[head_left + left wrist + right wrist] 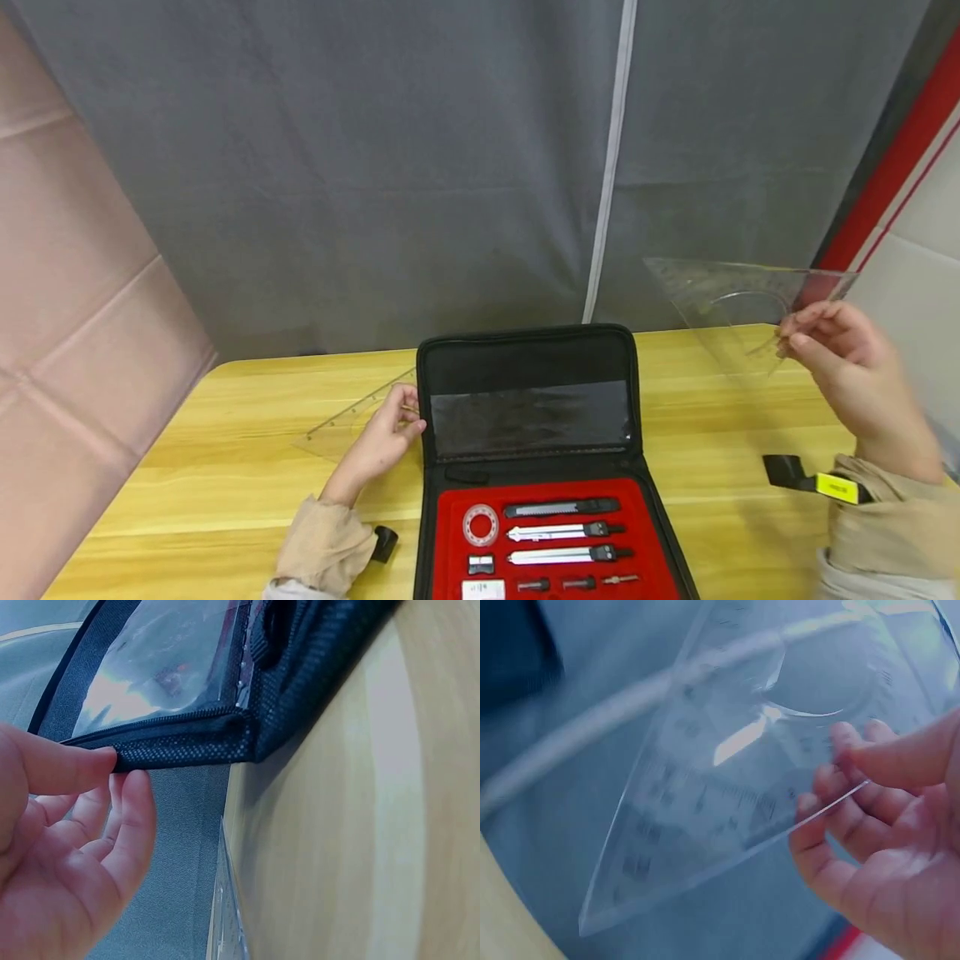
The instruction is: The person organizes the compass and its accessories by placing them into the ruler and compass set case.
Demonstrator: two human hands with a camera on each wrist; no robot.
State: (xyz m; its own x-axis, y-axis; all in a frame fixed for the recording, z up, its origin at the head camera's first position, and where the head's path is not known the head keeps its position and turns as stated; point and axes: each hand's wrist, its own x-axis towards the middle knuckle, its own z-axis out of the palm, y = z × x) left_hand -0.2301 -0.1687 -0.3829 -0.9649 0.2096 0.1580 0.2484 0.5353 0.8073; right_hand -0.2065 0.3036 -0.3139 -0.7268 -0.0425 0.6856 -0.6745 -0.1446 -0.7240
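My left hand (381, 440) pinches the left edge of the raised lid of a black zip case (525, 362). In the left wrist view, thumb and fingers meet at the lid's zipped edge (180, 754), beside its clear pocket. Up at the right, my right hand (862, 367) holds a clear plastic set square (693, 287) by one edge, off the table. The right wrist view shows that set square (705, 791) with printed scales and a rounded cutout, pinched between thumb and fingers. Another clear set square (330, 433) lies flat behind my left hand, partly covered by it.
A red tray (652, 533) in the case holds two compasses (551, 555), a utility knife (562, 507), a clear ring (480, 525), a sharpener (481, 564) and small parts. Behind the wooden table (225, 475) hangs a grey curtain (375, 167).
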